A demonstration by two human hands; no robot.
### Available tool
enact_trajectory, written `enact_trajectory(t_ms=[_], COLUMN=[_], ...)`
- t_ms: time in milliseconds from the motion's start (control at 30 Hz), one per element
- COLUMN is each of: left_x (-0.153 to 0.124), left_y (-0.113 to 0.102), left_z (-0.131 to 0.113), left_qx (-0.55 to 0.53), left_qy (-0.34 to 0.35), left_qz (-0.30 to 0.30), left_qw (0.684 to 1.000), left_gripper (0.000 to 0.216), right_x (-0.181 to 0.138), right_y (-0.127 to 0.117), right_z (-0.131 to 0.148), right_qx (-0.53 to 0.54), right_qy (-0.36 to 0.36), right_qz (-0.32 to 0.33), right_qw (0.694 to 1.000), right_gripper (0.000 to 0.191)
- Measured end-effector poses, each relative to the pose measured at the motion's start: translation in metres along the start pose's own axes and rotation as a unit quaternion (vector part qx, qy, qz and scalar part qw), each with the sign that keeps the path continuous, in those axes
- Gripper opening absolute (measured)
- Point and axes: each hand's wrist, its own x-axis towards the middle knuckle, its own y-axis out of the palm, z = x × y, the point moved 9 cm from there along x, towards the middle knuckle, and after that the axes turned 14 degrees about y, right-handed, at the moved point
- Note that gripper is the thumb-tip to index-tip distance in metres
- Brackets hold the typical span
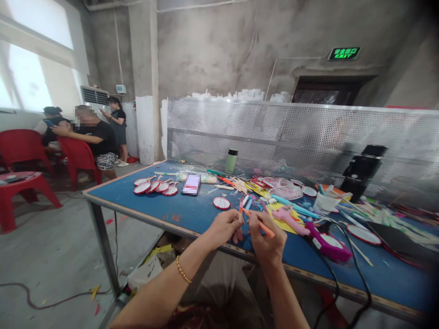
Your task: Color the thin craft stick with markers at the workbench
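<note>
My left hand (224, 227) and my right hand (265, 235) are held together just above the near edge of the blue table (192, 212). The right hand's fingers are closed round a thin orange stick (265, 226) that slants down to the right. The left hand pinches the stick's left end, its fingers curled; a bead bracelet (183, 270) is on that wrist. Right of my hands lie a pink glue gun (290, 219) and a purple glue gun (327, 243). A small round red-rimmed mirror (221, 203) lies just beyond my left hand.
Several red-rimmed mirrors (154, 186) lie at the table's left, with a green bottle (231, 161) and a litter of sticks and parts behind. A perforated metal screen (302, 137) backs the table. People sit on red chairs (78, 157) at far left. Black cables (356, 274) hang over the table's front.
</note>
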Motion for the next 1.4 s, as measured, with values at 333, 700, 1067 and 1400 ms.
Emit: enact_trajectory(t_ms=[333, 700, 1067, 1400], left_x=[-0.0006, 0.0003, -0.0003, 0.0000], left_y=[-0.0002, 0.0006, 0.0004, 0.0004], left_z=[-0.0025, -0.0010, -0.0027, -0.0019], left_qx=[0.005, 0.000, 0.005, -0.002], left_qy=[0.001, 0.002, 0.002, 0.002], left_qz=[0.002, 0.003, 0.003, 0.002], left_qw=[1.000, 1.000, 1.000, 1.000], left_gripper=[0.026, 0.025, 0.023, 0.021], right_x=[-0.0005, 0.0012, 0.0002, -0.0006], right_y=[-0.0016, 0.0018, 0.0018, -0.0008], right_z=[-0.0044, 0.0019, 0.0012, 0.0005], right_qx=[0.005, -0.003, -0.004, 0.002], right_qy=[0.013, -0.001, -0.007, -0.009], right_qz=[-0.010, 0.008, 0.008, -0.006], right_qw=[1.000, 1.000, 1.000, 1.000], right_gripper=[0.021, 0.023, 0.022, 0.020])
